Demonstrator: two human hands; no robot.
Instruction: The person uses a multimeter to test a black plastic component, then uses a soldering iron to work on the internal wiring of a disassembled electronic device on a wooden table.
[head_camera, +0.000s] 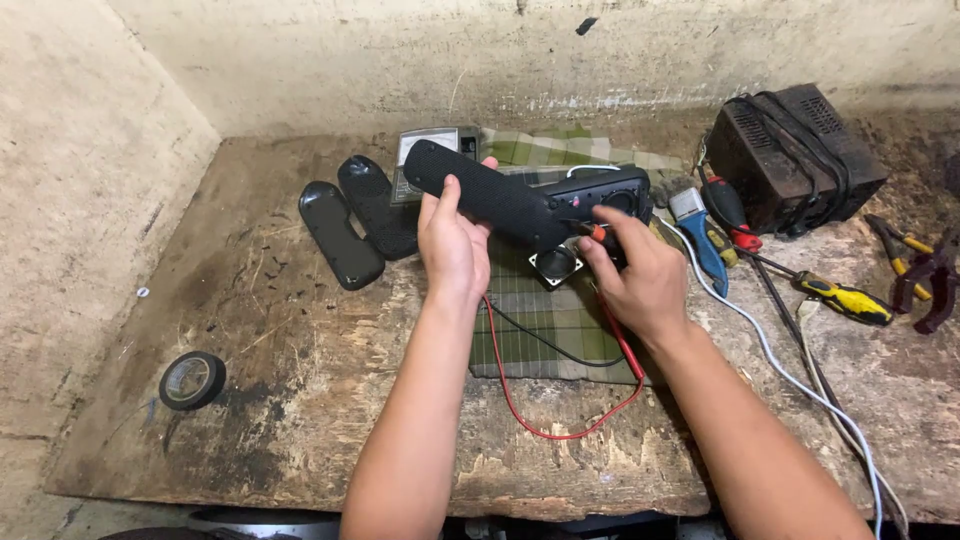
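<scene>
Hands hide the black speaker's underside.

Both forearms extended forward; left hand curled in grip, right hand fingers pinched.

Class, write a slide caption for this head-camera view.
Left hand grips a black speaker while right hand holds a small screwdriver.

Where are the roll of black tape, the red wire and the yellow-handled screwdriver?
roll of black tape (192, 380), head view, on the top face of its ring.
red wire (560, 434), head view, on the lowest bend of its loop.
yellow-handled screwdriver (848, 299), head view, on the middle of its handle.
</scene>
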